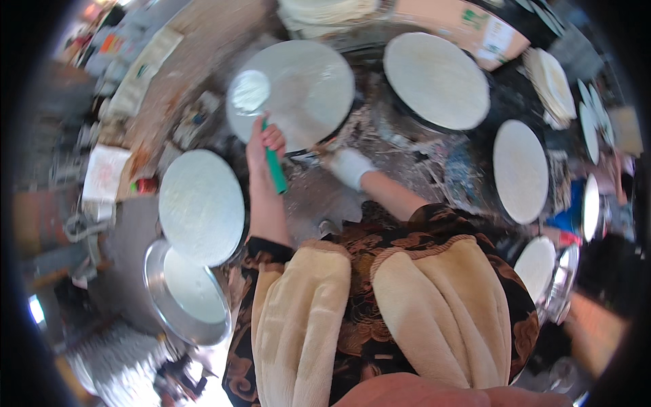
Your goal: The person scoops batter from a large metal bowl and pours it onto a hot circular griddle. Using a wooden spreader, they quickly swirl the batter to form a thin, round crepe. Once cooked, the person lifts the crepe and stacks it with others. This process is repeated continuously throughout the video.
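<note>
My left hand (265,140) is closed around the green handle (274,170) of a ladle. The ladle's round bowl (249,92), full of white batter, is over the left part of a round griddle (310,91). A pale layer covers that griddle, partly translucent. My right hand (348,167), in a white glove, reaches low to the griddle's near edge. Its fingertips are blurred, so I cannot tell whether they grip anything. An orange glow shows under the griddle's rim close by.
Round griddles bearing white sheets stand at left (202,207), upper right (436,81) and right (521,172). A metal basin (152,269) of white batter sits lower left. Stacks of thin round sheets (330,12) and a cardboard sheet (447,20) lie beyond. Ash and scraps (356,124) cover the ground.
</note>
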Demonstrator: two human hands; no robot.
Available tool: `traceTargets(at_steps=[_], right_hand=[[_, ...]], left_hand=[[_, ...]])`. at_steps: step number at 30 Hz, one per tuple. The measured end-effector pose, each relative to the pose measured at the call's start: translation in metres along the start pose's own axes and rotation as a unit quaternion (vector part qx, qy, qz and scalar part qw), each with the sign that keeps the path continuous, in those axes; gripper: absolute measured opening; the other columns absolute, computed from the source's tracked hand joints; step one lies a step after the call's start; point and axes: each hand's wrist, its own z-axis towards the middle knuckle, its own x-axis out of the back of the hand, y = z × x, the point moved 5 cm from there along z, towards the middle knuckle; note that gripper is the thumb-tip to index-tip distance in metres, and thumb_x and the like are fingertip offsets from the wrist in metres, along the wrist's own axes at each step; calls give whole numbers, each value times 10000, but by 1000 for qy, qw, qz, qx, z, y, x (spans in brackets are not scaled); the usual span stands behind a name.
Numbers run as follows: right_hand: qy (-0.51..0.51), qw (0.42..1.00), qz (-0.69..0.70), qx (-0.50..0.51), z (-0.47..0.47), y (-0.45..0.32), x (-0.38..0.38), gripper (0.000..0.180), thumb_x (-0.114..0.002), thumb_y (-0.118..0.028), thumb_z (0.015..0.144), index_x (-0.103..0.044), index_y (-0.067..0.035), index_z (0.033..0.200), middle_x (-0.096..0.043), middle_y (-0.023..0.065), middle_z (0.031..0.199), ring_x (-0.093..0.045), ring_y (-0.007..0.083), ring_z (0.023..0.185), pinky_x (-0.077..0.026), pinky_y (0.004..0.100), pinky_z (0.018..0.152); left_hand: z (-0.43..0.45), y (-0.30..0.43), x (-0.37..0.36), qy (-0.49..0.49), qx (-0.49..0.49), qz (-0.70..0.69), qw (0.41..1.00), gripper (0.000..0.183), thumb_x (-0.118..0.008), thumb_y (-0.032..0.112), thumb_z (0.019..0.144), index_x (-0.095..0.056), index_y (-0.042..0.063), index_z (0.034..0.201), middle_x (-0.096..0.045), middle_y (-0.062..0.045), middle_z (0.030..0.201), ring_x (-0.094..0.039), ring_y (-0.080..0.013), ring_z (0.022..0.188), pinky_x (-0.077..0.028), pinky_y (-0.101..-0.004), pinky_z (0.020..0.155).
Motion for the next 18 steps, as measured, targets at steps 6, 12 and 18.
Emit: traceTargets(at_steps=[6,12,18], right_hand=[[-25,894,431,-120,-46,20,-3,347,-569,-342,885,-638,-91,1115,-588,63,689,-520,142,527,-408,296,448],[88,848,518,-69,-95,-15,49,398,-612,-335,857,-621,-84,1166,-563,14,700,-466,76,482,-356,238,391],[44,908,411,64,-87,26,54,377,-643,-315,832,-647,-35,1083,-669,67,831,-574,109,574,-475,253,515]], left_hand=[[-34,-19,-14,-85,50,-52,994,243,-412,273,1000,-504,81,1117,-320,49,560,-307,-49,389,-281,-203,335],[-56,-84,9,15,118,124,985,298,-553,409,920,-506,115,903,-329,54,486,-308,-55,341,-236,-224,286],[-74,-119,-8,43,129,290,947,327,-575,283,884,-403,177,627,-350,63,404,-323,-70,286,-244,-219,280]])
